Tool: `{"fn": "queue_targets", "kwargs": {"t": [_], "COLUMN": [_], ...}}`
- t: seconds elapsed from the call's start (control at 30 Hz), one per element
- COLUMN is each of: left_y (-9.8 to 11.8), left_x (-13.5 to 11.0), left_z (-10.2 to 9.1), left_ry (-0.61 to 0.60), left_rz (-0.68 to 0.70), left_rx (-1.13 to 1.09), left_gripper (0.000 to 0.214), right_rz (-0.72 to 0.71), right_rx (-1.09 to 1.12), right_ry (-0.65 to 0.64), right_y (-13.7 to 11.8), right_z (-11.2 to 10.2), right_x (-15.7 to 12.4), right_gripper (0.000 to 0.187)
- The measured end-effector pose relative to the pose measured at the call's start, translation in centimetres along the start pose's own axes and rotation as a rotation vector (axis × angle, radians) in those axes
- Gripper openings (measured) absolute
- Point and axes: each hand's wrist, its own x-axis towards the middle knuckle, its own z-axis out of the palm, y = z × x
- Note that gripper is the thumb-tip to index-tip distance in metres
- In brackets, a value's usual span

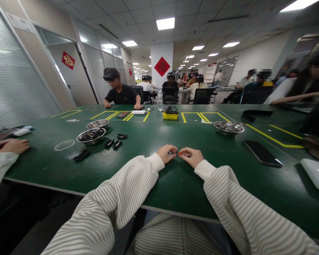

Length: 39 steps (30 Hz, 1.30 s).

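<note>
Both hands are held close together just above the green table (149, 187), near its front side. My left hand (166, 154) is closed in a pinch around a small greyish part (171, 153), mostly hidden by the fingers. Facing it, my right hand (192, 156) pinches a small orange piece (179, 153) between thumb and fingertips. A narrow gap shows between the two sets of fingertips. What exact kind these little parts are is too small to make out.
Left of my hands are several black parts (117, 144), a metal bowl (91, 142) of black pieces, a second bowl (106, 124) and a clear plastic lid (64, 144). To the right are another bowl (228, 133) and a phone (262, 153). A co-worker's hands (17, 146) rest far left.
</note>
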Motion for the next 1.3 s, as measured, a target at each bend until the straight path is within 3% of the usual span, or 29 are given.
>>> {"fn": "queue_targets", "kwargs": {"t": [1.03, 1.17, 1.3], "left_y": [1.1, 1.1, 0.4], "left_x": [-0.3, -0.3, 0.0], "left_z": [-0.5, -0.4, 0.0], "left_ry": [-0.019, -0.028, -0.042], "left_rz": [0.062, 0.130, 0.150], "left_rx": [0.046, 0.075, 0.133], "left_gripper": [0.018, 0.018, 0.019], "right_rz": [0.091, 0.089, 0.056], "right_rx": [0.180, 0.074, -0.092], "right_ry": [-0.012, -0.007, -0.116], "right_y": [0.7, 0.7, 0.4], "right_z": [-0.1, -0.2, -0.6], "right_x": [0.2, 0.2, 0.2], "right_gripper": [0.021, 0.019, 0.019]}}
